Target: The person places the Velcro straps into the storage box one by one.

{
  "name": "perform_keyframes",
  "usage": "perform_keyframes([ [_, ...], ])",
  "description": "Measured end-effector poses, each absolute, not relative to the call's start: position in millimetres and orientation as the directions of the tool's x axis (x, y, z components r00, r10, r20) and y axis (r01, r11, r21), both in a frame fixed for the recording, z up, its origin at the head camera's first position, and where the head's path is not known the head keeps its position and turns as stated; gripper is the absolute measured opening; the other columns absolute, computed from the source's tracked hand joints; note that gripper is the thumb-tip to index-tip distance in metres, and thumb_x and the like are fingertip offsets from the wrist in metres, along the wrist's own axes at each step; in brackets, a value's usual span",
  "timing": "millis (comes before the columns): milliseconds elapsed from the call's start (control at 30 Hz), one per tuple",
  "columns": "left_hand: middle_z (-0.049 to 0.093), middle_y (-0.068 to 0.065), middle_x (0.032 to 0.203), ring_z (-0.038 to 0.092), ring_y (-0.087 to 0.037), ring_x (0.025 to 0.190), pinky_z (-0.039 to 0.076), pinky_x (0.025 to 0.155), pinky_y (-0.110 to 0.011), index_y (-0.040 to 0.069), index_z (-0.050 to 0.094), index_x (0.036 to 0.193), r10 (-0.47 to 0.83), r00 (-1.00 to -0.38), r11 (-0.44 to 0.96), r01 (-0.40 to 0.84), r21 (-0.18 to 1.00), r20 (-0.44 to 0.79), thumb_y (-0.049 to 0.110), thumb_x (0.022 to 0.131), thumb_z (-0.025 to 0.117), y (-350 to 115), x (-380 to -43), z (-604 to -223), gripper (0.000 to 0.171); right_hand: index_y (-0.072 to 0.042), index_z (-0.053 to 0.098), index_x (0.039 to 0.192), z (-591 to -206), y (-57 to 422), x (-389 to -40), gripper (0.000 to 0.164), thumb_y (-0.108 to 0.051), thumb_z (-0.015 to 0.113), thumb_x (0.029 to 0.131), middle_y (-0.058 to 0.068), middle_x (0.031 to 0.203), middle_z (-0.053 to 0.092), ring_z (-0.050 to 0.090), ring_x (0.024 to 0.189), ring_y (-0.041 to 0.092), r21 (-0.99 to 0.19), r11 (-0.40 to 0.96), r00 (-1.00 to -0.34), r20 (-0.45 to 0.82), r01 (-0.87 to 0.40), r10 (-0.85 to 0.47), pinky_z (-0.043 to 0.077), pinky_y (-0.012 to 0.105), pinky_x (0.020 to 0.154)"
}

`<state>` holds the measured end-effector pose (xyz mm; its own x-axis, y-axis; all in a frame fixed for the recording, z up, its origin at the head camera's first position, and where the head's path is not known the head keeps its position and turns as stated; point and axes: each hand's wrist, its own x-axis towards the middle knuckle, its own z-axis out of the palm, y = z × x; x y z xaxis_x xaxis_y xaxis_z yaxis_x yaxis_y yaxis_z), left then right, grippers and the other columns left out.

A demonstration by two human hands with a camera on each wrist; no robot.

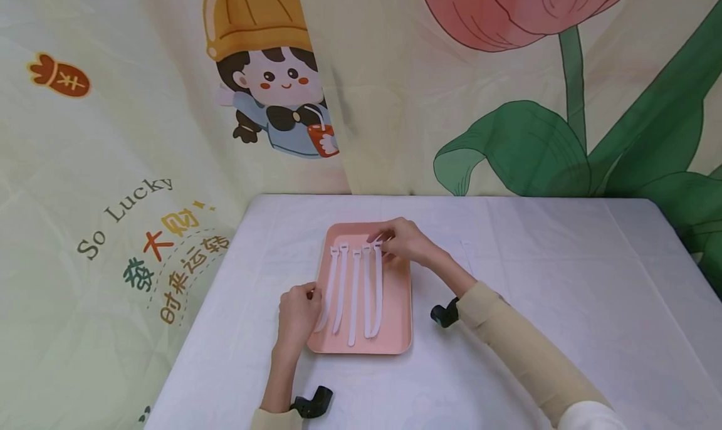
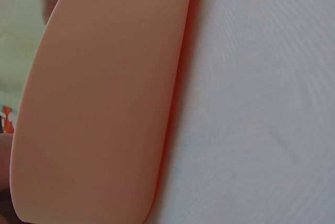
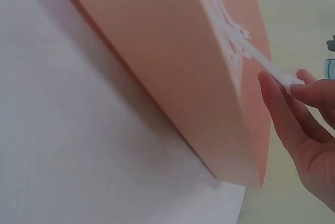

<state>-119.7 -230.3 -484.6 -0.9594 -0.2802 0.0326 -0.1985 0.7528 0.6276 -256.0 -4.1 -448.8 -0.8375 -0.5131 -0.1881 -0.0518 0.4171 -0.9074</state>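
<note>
Several white cable ties (image 1: 354, 298) with wide slotted heads lie side by side, lengthwise, in a shallow pink tray (image 1: 397, 317). At the tray's far right, my right hand (image 1: 403, 239) pinches the head of the rightmost cable tie (image 1: 378, 292) between thumb and fingertips. The right wrist view shows that head (image 3: 289, 80) raised, its strip slanting down into the tray. My left hand (image 1: 299, 314) is at the tray's left rim with its fingers bent. In the left wrist view the tray wall (image 2: 104, 98) hides most of that hand, so I cannot tell whether it grips anything.
The tray stands on a table with a white cloth (image 1: 564, 330). Right of it lies a faint whitish strip (image 1: 467, 254), beside the right forearm. Black wrist devices (image 1: 313, 403) are strapped to both arms. A printed curtain (image 1: 383, 104) hangs behind the table.
</note>
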Motion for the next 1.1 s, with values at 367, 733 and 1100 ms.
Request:
perform_keyframes([
  [367,0.072,-0.018,0.08,0.055,-0.015,0.057,0.043,0.05,-0.026,-0.01,0.074,0.115,-0.27,-0.962,0.752,-0.196,0.629,0.023,0.003,0.098,0.06,-230.3,-120.7,-485.0,0.025,-0.001,0.074,0.115,-458.8,-8.5,-267.8,0.027,0.007,0.057,0.096,0.017,0.103,0.067,0.069,0.072,0.029,-0.863,0.502,-0.828,-0.245,-0.051,-0.505,0.06,0.035,0.07],
  [733,0.073,-0.019,0.082,0.056,-0.014,0.058,0.044,0.051,-0.025,-0.009,0.074,0.115,-0.267,-0.963,0.755,-0.184,0.63,0.038,0.004,0.098,0.059,-228.2,-121.8,-483.8,0.026,-0.004,0.07,0.123,-465.2,-13.2,-269.6,0.043,0.011,0.053,0.087,0.015,0.122,0.067,0.059,0.106,0.026,-0.801,0.583,-0.843,-0.217,-0.135,-0.493,0.048,0.023,0.066],
  [1100,0.074,-0.021,0.086,0.059,-0.018,0.062,0.047,0.054,-0.028,-0.01,0.074,0.116,-0.28,-0.959,0.757,-0.199,0.622,0.033,0.004,0.098,0.06,-231.2,-119.0,-484.7,0.026,-0.004,0.068,0.132,-454.0,-13.2,-263.2,0.043,0.007,0.054,0.092,0.016,0.132,0.068,0.064,0.121,0.03,-0.791,0.584,-0.834,-0.191,-0.182,-0.518,0.051,0.027,0.08],
])
